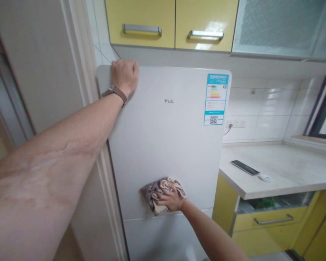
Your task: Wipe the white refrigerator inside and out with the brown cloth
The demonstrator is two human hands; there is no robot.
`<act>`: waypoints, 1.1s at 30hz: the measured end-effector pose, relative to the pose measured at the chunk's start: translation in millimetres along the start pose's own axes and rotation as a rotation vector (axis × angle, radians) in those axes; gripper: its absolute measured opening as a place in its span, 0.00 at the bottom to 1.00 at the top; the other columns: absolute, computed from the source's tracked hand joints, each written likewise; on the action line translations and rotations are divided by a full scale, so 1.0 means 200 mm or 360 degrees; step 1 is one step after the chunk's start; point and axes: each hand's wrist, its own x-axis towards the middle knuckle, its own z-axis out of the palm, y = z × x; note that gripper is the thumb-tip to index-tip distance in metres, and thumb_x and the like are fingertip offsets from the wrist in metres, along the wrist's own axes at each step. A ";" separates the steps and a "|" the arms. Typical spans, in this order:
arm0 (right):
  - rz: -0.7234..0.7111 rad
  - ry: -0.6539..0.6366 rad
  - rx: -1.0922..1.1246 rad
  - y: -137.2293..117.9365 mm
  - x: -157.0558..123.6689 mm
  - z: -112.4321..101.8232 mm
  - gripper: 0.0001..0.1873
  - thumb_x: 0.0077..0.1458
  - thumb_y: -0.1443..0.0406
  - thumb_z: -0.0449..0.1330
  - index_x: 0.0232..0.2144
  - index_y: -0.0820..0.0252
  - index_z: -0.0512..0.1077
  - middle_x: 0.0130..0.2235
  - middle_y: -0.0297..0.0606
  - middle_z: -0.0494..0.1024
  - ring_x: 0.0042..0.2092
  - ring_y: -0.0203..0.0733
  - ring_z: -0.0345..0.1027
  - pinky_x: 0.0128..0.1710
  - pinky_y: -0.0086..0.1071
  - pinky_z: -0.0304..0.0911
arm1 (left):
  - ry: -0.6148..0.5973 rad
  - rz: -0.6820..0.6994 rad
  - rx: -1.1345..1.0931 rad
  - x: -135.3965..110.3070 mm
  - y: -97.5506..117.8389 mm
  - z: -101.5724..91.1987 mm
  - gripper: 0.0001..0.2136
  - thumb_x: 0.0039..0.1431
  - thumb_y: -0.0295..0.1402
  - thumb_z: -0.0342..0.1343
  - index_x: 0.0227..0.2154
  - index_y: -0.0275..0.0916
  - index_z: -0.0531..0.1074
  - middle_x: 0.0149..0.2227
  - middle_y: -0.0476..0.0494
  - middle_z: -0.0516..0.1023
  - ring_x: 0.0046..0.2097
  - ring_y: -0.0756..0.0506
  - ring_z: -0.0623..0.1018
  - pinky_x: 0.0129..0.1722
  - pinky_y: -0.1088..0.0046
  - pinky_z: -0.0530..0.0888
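A white refrigerator [157, 145] with a TCL logo stands in front of me. My left hand [126, 74], with a brown-strapped watch [116, 95] on the wrist, rests at the top left corner of its door. The fingers are curled over the top edge, and their tips are hidden. Lower down, my right hand [171, 197] presses a bunched, patterned grey and cream cloth [152, 194] flat to the door, just above the seam between the upper and lower doors. Its fingers lie spread over the cloth's folds.
Yellow cabinets [143, 11] hang above the refrigerator. To the right is a white countertop [282, 159] bearing a dark flat device [245, 168] and a small white object [265, 178]. Below it is a yellow drawer [271, 219]. A door frame [81, 54] borders the left side.
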 end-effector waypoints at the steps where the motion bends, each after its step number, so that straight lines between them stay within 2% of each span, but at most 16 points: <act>1: -0.0025 -0.0032 0.0052 -0.03 -0.02 0.03 0.22 0.63 0.55 0.55 0.58 0.45 0.72 0.64 0.33 0.71 0.63 0.50 0.63 0.65 0.55 0.53 | 0.0008 0.0010 0.0004 0.00 0.00 0.00 0.28 0.71 0.45 0.30 0.50 0.43 0.76 0.57 0.40 0.78 0.56 0.37 0.69 0.56 0.54 0.55; 3: -0.0062 -0.0111 0.0178 -0.10 -0.07 0.09 0.22 0.63 0.56 0.56 0.58 0.46 0.72 0.64 0.34 0.71 0.64 0.50 0.62 0.66 0.54 0.53 | 0.0023 0.0031 0.0017 0.00 0.00 0.01 0.27 0.72 0.44 0.31 0.51 0.44 0.75 0.56 0.40 0.78 0.56 0.36 0.70 0.56 0.53 0.55; 6: -0.0099 -0.0210 0.0400 -0.22 -0.13 0.20 0.24 0.60 0.58 0.58 0.59 0.49 0.72 0.63 0.37 0.72 0.65 0.51 0.61 0.68 0.56 0.49 | 0.0087 0.0017 0.0069 -0.01 0.01 0.01 0.25 0.72 0.42 0.33 0.49 0.40 0.76 0.55 0.39 0.79 0.56 0.36 0.71 0.55 0.52 0.56; 10: -0.0163 -0.0237 0.0603 -0.37 -0.19 0.34 0.21 0.58 0.64 0.59 0.53 0.55 0.75 0.58 0.39 0.76 0.61 0.50 0.64 0.70 0.57 0.44 | 0.0118 -0.0042 0.0215 -0.02 0.02 0.02 0.26 0.72 0.42 0.31 0.49 0.39 0.75 0.54 0.44 0.79 0.57 0.40 0.70 0.55 0.54 0.59; 13: -0.0193 -0.0241 0.0683 -0.40 -0.28 0.37 0.19 0.59 0.70 0.55 0.51 0.56 0.76 0.56 0.39 0.77 0.60 0.47 0.66 0.72 0.55 0.41 | 0.0091 -0.0052 0.0272 -0.02 0.01 0.02 0.27 0.72 0.43 0.30 0.49 0.40 0.75 0.55 0.46 0.78 0.58 0.40 0.70 0.56 0.53 0.59; 15: -0.0212 -0.0306 0.0764 -0.35 -0.41 0.32 0.22 0.59 0.70 0.54 0.53 0.56 0.75 0.56 0.40 0.77 0.61 0.47 0.66 0.72 0.55 0.41 | 0.0101 -0.0055 0.0259 -0.02 0.01 0.01 0.27 0.72 0.43 0.30 0.49 0.39 0.75 0.55 0.45 0.78 0.58 0.39 0.70 0.56 0.52 0.59; 18: -0.0107 -0.0475 0.0820 -0.20 -0.68 0.14 0.28 0.59 0.71 0.53 0.59 0.53 0.72 0.57 0.41 0.77 0.63 0.46 0.65 0.72 0.53 0.44 | 0.0111 -0.0060 0.0209 -0.02 0.01 0.02 0.26 0.72 0.42 0.31 0.49 0.37 0.75 0.55 0.43 0.78 0.58 0.38 0.70 0.56 0.53 0.58; 21: 0.0024 -0.0578 0.0707 0.03 -0.94 -0.12 0.33 0.59 0.73 0.50 0.62 0.43 0.70 0.57 0.37 0.77 0.61 0.45 0.67 0.70 0.51 0.50 | 0.0158 -0.0048 0.0131 -0.01 0.01 0.03 0.24 0.71 0.40 0.34 0.48 0.37 0.76 0.54 0.41 0.79 0.57 0.38 0.70 0.56 0.53 0.57; 24: 0.0112 -0.0655 0.0530 0.30 -1.03 -0.42 0.37 0.55 0.76 0.51 0.59 0.35 0.72 0.59 0.36 0.76 0.63 0.45 0.66 0.66 0.46 0.57 | 0.0241 0.0000 -0.0003 -0.01 0.01 0.05 0.22 0.71 0.38 0.37 0.44 0.37 0.76 0.51 0.38 0.80 0.53 0.38 0.71 0.55 0.53 0.56; 26: 0.0033 -0.0629 0.0342 0.51 -0.98 -0.61 0.37 0.55 0.75 0.51 0.60 0.34 0.71 0.60 0.34 0.75 0.65 0.45 0.64 0.66 0.47 0.57 | 0.0235 0.0025 -0.0103 -0.01 0.00 0.05 0.21 0.71 0.39 0.37 0.43 0.40 0.76 0.52 0.38 0.79 0.53 0.38 0.70 0.56 0.53 0.55; 28: -0.0026 -0.0574 0.0108 0.73 -0.85 -0.79 0.36 0.58 0.73 0.52 0.62 0.33 0.69 0.62 0.34 0.74 0.65 0.48 0.63 0.67 0.50 0.55 | 0.0180 0.0031 -0.0177 -0.02 -0.01 0.05 0.21 0.71 0.42 0.35 0.45 0.46 0.75 0.54 0.41 0.78 0.54 0.37 0.68 0.57 0.53 0.53; 29: 0.0026 -0.0548 -0.0033 0.85 -0.77 -0.89 0.35 0.59 0.73 0.51 0.63 0.32 0.68 0.62 0.33 0.73 0.65 0.50 0.62 0.67 0.53 0.52 | 0.0152 0.0028 -0.0195 -0.02 -0.02 0.05 0.22 0.71 0.44 0.34 0.46 0.48 0.74 0.55 0.42 0.78 0.55 0.37 0.67 0.58 0.53 0.53; 31: 0.0325 -0.0457 -0.0283 1.06 -0.56 -1.08 0.33 0.61 0.70 0.52 0.63 0.32 0.68 0.64 0.35 0.71 0.67 0.55 0.58 0.66 0.58 0.48 | 0.0105 0.0016 -0.0198 -0.02 -0.02 0.05 0.23 0.71 0.46 0.32 0.48 0.49 0.73 0.56 0.43 0.77 0.56 0.37 0.66 0.59 0.54 0.53; 33: 0.0662 -0.0324 -0.0494 1.25 -0.32 -1.27 0.31 0.59 0.62 0.58 0.65 0.41 0.68 0.68 0.43 0.66 0.69 0.65 0.51 0.63 0.67 0.49 | 0.0060 0.0000 -0.0174 -0.02 -0.02 0.04 0.24 0.72 0.46 0.33 0.48 0.46 0.73 0.57 0.41 0.77 0.56 0.38 0.67 0.60 0.55 0.54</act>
